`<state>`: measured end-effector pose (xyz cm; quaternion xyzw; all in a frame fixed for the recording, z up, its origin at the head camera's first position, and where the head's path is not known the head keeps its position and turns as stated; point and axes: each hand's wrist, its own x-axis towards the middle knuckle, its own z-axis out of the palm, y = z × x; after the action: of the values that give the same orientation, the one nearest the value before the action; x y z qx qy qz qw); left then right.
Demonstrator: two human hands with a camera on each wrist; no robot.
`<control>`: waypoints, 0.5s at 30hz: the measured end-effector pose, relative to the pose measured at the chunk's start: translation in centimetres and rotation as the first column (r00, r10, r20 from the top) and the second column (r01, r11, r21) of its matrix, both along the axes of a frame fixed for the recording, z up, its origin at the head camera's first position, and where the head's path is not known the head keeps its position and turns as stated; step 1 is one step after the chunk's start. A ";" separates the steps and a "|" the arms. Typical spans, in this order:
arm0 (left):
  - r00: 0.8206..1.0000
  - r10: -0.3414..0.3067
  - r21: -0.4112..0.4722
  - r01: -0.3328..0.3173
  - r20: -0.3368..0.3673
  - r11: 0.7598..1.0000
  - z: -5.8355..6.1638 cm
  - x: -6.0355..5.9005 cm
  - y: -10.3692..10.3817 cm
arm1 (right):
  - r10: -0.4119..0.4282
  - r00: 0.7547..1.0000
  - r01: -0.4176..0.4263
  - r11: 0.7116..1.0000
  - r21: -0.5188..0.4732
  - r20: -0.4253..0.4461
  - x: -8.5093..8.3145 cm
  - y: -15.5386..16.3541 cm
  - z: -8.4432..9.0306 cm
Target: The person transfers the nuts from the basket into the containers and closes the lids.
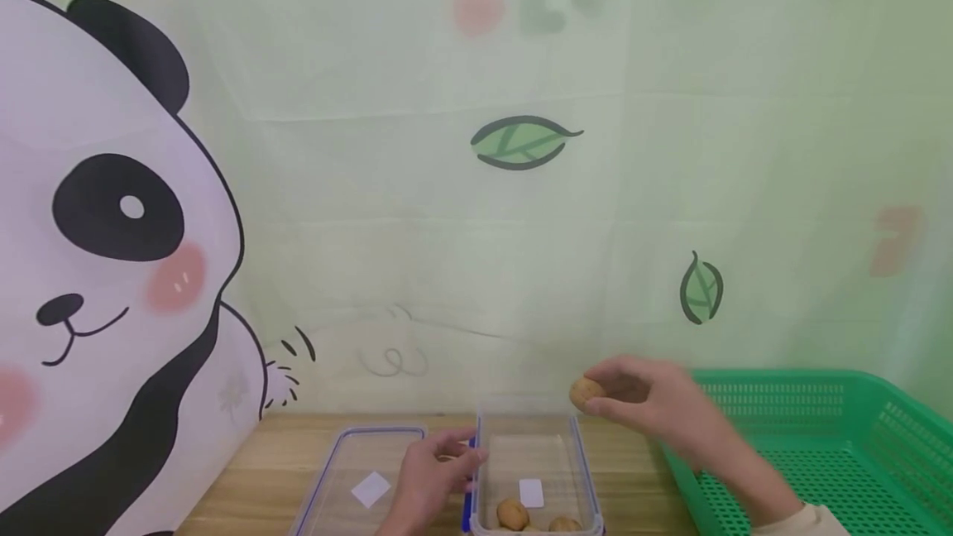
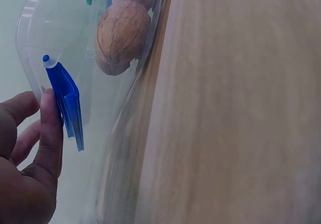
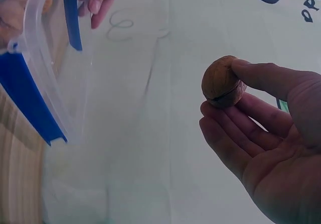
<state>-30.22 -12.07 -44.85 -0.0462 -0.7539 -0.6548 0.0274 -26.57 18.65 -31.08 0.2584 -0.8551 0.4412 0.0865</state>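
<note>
A walnut (image 1: 586, 393) is pinched between thumb and fingertips of the right hand (image 1: 655, 404), held above the far right corner of the clear container (image 1: 533, 470) on the table (image 1: 253, 470). The container's left wall is gripped by the left hand (image 1: 435, 474). The opening lies down and left of the walnut.

box (image 1: 534, 445): clear glossy plastic | walnut (image 3: 222, 82): rough shell | table (image 2: 235, 108): matt wood

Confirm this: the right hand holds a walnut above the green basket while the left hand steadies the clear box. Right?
Not quite. The right hand holds the walnut above the clear box, not the green basket; the head view shows it. The left hand does steady the box.
</note>
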 end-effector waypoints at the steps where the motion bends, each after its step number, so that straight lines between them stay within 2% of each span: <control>1: 1.000 0.001 -0.001 -0.001 0.002 1.000 0.0 0.0 0.0 | 0.004 1.000 -0.004 1.000 -0.003 0.008 0.0 -0.3 -0.2; 6: 1.000 0.001 -0.005 -0.001 -0.003 1.000 0.2 0.0 0.1 | -0.015 0.999 0.015 1.000 0.002 0.039 0.3 -1.4 -0.8; 11: 1.000 0.008 -0.012 -0.008 0.003 1.000 0.3 0.2 0.1 | 0.028 0.998 -0.027 1.000 -0.009 0.050 0.3 -2.2 -1.6; 15: 1.000 0.011 -0.013 -0.011 0.007 1.000 0.3 0.2 0.1 | 0.052 0.994 -0.050 0.998 -0.023 0.093 0.3 -2.7 -2.3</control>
<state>-30.01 -11.95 -44.52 -0.0400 -0.7583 -0.6500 0.0283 -26.24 15.91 -33.39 0.2585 -0.8467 0.4635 0.0378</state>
